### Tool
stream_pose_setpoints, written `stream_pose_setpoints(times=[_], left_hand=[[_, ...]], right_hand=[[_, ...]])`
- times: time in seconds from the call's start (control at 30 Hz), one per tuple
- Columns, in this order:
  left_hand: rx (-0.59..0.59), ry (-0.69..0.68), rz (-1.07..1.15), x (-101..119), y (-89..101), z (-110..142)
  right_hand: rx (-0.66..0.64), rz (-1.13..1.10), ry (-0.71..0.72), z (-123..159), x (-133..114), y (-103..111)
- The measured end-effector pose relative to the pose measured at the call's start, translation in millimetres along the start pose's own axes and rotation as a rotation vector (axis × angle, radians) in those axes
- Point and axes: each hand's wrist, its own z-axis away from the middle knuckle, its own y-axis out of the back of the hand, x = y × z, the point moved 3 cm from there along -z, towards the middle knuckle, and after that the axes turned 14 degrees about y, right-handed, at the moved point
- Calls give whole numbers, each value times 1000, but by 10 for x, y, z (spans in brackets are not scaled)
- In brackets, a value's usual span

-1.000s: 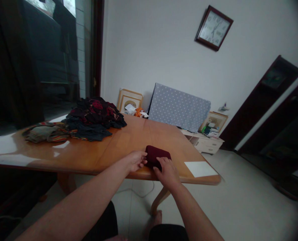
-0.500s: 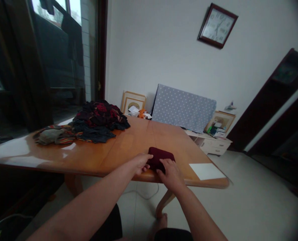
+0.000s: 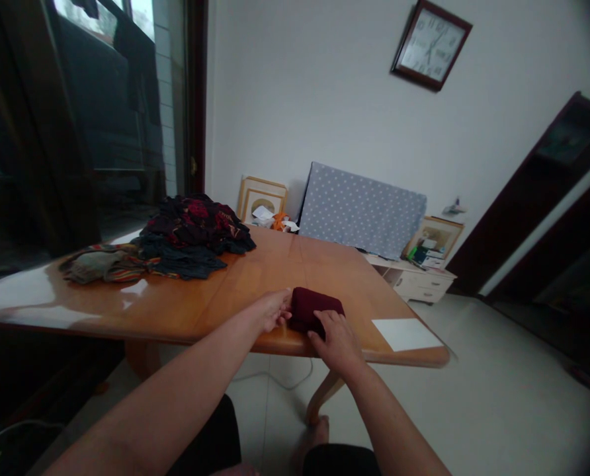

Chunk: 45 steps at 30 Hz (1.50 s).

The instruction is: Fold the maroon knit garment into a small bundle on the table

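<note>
A compact maroon bundle (image 3: 315, 305), seemingly folded cloth, lies near the front edge of the wooden table (image 3: 255, 284). My left hand (image 3: 276, 309) is at its left side, fingers curled in against that edge. From the front right, my right hand (image 3: 337, 336) grips the bundle, fingers over its top and thumb low at the front. The tips of some left fingers are hard to make out.
A heap of dark and red clothes (image 3: 196, 228) lies on the table's left part, with a grey striped garment (image 3: 104, 263) beside it. White paper (image 3: 407, 334) rests near the right corner. Behind stand a dotted grey cloth-covered panel (image 3: 362, 208) and a low white cabinet (image 3: 424, 284).
My left thumb has slid off the bundle's top to its left edge, and that hand sits slightly farther left. My right hand keeps its place on the bundle. The view has shifted a little.
</note>
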Motion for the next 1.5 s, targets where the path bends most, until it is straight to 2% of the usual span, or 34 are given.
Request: stream_pose_setpoints(times=[0.13,0.27,0.47,0.6,0.97,1.33,1.5], left_hand=[[-17,-12,23,-17,-60,-20],[-38,0,3,-27,-31,-25],[76,34,-60,-140,123,-23],[37,27,-111,-202,104,-5],[-48,-11,-117,-184,8,81],[-4,20,-156,-207,-9,7],[-74,15,-159,-192,-2,41]], right_hand=[[-11,-2,1,7,-1,3],[-16,8,-5,9,-7,5],[-14,13,-4,1,-10,6],[-10,13,-7,-2,-17,16],[-4,10,-1,-1,-25,40],[-22,1,3,6,-6,22],[-9,8,0,-2,-20,32]])
